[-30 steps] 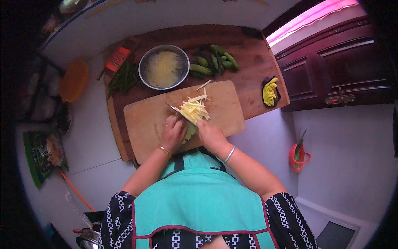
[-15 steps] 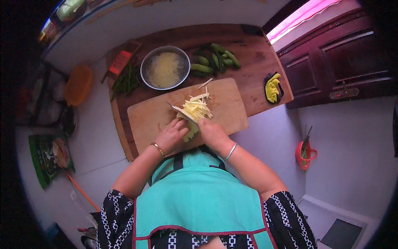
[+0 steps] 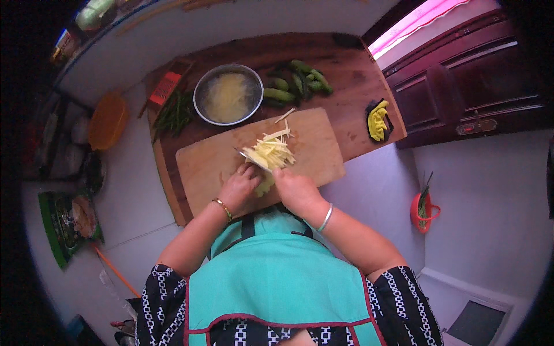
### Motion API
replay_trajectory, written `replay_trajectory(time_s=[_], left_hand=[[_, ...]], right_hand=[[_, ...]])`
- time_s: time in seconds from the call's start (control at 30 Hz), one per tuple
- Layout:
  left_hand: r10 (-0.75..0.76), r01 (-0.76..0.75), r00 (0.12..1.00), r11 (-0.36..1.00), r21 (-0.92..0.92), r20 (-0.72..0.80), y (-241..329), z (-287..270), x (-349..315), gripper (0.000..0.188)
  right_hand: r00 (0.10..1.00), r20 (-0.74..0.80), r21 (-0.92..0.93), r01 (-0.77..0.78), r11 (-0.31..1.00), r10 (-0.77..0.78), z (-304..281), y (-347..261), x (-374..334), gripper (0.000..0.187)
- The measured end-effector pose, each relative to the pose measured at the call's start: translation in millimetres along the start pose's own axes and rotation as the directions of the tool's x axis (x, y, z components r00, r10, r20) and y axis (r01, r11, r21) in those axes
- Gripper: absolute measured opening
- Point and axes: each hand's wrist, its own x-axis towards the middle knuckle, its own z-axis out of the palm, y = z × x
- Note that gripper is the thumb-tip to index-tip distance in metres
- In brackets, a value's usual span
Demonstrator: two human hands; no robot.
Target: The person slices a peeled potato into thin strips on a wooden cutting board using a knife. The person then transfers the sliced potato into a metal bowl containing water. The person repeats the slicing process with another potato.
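On a wooden cutting board my right hand grips the handle of a kitchen knife, its blade slanting up to the left. My left hand is closed, fingers curled close behind the blade and pressed on pale potato slices. Those slices lie between my two hands, partly covered by them. Just beyond the blade is a loose heap of pale yellow potato strips. One stray strip lies near the board's far edge.
Behind the board stands a metal bowl of pale shreds in liquid. An orange grater and green pods lie left of it, green cucumber-like vegetables right. A yellow-and-black cloth-like item sits at the table's right edge.
The knife's tip sits slightly lower, nearer my left hand. Both hands keep nearly the same place and grip; the whole view has shifted a little.
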Motion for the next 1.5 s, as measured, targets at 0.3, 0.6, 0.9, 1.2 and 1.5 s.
replay_trajectory(time_s=[0.3,0.6,0.9,1.2,1.5], left_hand=[[-0.043,0.045,0.999,0.998,-0.053,0.033,-1.8,1.2,-4.1,0.05],[0.004,-0.005,0.999,0.999,-0.041,-0.037,-8.1,8.1,-2.2,0.048],[0.01,-0.011,1.0,0.998,-0.061,-0.008,-4.4,1.6,-3.2,0.047],[-0.027,0.023,0.998,0.997,-0.067,-0.058,-5.4,7.7,-4.5,0.038],[0.005,-0.011,0.996,0.998,-0.064,-0.093,-9.1,11.8,-6.0,0.034]], right_hand=[[0.999,-0.023,0.044,0.034,0.998,-0.033,-4.6,1.8,-0.9,0.014],[1.0,0.004,0.001,0.011,1.0,-0.011,19.7,19.4,-1.2,0.015],[0.999,0.046,0.012,-0.022,1.0,0.022,21.8,21.0,1.9,0.013],[0.999,0.04,-0.006,0.016,1.0,-0.015,13.2,5.7,5.5,0.013],[0.999,0.027,0.013,0.017,1.0,-0.017,1.1,-2.6,2.9,0.013]])
